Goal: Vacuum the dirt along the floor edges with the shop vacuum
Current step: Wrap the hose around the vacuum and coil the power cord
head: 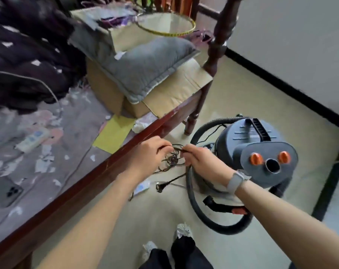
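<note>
- Fingers of left hand (pixel 147 154) and right hand (pixel 201 162) pinch the tangled power cord (pixel 172 159), mid-frame.
- Shop vacuum (pixel 258 152) stands centre-right, plug (pixel 160 188) seemingly loose on floor.
- Vacuuming not yet begun.

Grey drum shop vacuum (pixel 248 150) upright on the floor, black hose (pixel 192 193) looped around its base.

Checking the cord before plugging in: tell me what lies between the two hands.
In the head view, a tangled black power cord spans the short gap between the left hand and the right hand; both pinch it.
</note>
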A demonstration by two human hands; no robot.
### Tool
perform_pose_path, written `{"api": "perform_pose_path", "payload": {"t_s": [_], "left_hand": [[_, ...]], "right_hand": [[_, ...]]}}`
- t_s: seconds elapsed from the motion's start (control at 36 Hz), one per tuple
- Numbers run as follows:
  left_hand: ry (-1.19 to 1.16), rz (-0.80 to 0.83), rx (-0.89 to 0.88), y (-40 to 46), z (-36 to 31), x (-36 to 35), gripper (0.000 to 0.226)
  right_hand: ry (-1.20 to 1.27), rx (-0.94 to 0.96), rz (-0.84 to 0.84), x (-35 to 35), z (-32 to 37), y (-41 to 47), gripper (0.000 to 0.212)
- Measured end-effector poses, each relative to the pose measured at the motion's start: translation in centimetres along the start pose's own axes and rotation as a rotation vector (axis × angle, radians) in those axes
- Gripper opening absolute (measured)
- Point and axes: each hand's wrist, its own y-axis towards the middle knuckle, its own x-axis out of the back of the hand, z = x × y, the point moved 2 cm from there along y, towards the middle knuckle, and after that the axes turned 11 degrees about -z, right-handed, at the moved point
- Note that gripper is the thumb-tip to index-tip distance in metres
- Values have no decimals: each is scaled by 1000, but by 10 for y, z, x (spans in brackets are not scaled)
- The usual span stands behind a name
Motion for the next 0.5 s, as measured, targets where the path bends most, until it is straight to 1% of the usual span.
{"api": "perform_pose_path", "payload": {"t_s": [0.06, 0.11, 0.22, 0.28, 0.31, 0.36, 0.42, 0.5], "left_hand": [[-37, -18, -37, 13, -26, 17, 12], [-84, 18, -25, 20, -44, 26, 10], [-150, 116, 3, 20, -62, 29, 14], [-124, 178, -8, 19, -64, 26, 18], [-105, 202, -16, 18, -67, 24, 17], [-81, 221, -21, 19, -78, 20, 16], [-106, 220, -31, 22, -100, 14, 15], [-154, 254, -139, 30, -154, 3, 12]], "right_hand": [[-20, 22, -147, 36, 10, 2, 15], [-9, 1, -323, 73, 13, -3, 16], [2, -152, -679, 140, 2, -25, 15], [-6, -239, -798, 170, -8, -43, 15], [-18, -270, -829, 182, -13, -53, 15], [-54, -303, -797, 200, -19, -70, 15], [-99, -302, -664, 206, -18, -85, 13], [-120, -232, -463, 203, -4, -99, 19]]}}
